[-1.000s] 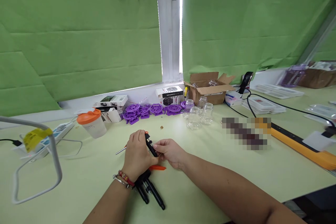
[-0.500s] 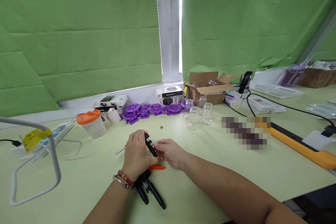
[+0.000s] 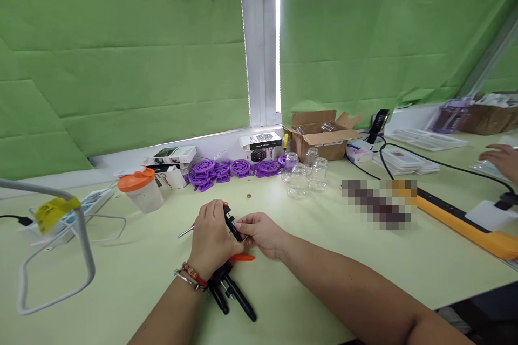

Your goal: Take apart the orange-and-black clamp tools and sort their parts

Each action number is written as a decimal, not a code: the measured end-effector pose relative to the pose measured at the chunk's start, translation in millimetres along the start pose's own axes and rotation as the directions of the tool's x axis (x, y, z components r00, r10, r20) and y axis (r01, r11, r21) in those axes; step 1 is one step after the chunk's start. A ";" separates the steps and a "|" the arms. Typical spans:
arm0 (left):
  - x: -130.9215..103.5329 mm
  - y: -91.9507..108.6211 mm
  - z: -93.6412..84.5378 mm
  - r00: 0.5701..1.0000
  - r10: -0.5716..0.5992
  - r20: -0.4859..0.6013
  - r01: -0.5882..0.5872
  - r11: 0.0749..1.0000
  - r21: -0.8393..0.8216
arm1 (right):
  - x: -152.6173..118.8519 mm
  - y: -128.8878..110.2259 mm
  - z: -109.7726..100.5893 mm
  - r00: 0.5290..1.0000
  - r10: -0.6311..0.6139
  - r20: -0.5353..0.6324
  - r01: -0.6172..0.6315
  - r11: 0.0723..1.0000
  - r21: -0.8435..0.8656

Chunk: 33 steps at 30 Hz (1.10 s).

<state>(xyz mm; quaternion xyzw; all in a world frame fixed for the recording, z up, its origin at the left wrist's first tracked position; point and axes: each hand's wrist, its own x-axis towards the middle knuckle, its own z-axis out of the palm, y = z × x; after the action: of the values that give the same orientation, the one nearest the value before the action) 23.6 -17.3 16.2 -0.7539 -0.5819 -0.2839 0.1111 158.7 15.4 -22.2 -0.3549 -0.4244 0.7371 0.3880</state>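
Note:
Wrapped around a black slotted piece (image 3: 232, 225) with an orange tip is my left hand (image 3: 212, 234), closed. Thumb and fingers of my right hand (image 3: 259, 233) are pinched at the piece's lower right side; what lies between the fingertips is too small to make out. Under my left wrist lies a black device with two leg-like bars (image 3: 240, 296), partly hidden by the hand. An orange flat part (image 3: 243, 257) shows just below my fingers. To the left of my left hand a thin metal shaft (image 3: 185, 232) sticks out.
Purple plastic parts (image 3: 240, 168), boxes (image 3: 172, 175) and glass jars (image 3: 298, 180) line the back. An orange-lidded cup (image 3: 141, 188) and white metal frame (image 3: 87, 248) stand left. At right are an orange power strip (image 3: 453, 218) and another person's hand (image 3: 502, 159).
Another person's hand has come into view at the far right edge. My own two hands and the black piece look almost unmoved.

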 end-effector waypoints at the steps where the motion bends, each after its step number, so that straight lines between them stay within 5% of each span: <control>1: 0.0 -0.2 0.0 1.000 -0.001 0.001 0.001 1.000 -0.001 | 0.2 -0.1 -0.6 1.000 0.005 0.026 -0.005 1.000 -0.001; 10: 0.5 -0.6 0.3 1.000 -0.004 -0.006 0.004 1.000 -0.010 | 4.1 3.4 -1.6 0.999 -0.009 -0.053 0.008 1.000 -0.028; 13: 0.7 -2.8 0.0 1.000 -0.005 -0.009 0.005 1.000 0.001 | 9.4 -0.9 -9.2 0.993 -0.064 -0.102 0.045 0.983 -0.178; 16: 0.6 -4.4 -1.6 1.000 -0.016 0.004 0.016 1.000 0.008 | 23.2 -10.7 -31.4 0.928 -0.287 -0.237 0.121 0.835 -0.536; 18: 0.4 -4.5 -3.1 1.000 -0.026 0.013 0.026 1.000 0.001 | 35.5 -18.1 -50.2 0.875 -0.416 -0.247 0.051 0.587 -0.808; 23: -0.4 -4.7 -5.1 0.999 -0.036 0.007 0.036 0.999 -0.011 | 66.3 -27.2 -77.5 0.868 -0.401 -0.294 -0.087 0.461 -0.883; 33: -0.8 -10.6 -5.2 0.998 -0.056 -0.023 0.055 0.998 -0.023 | 86.4 -21.5 -67.9 0.875 -0.467 -0.130 -0.034 0.209 -0.977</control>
<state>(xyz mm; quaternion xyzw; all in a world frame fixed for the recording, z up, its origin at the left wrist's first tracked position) 11.9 -17.4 18.3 -0.7353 -0.5980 -0.3022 0.1017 183.7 121.9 -45.9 -0.5934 -0.7414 0.1646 0.2668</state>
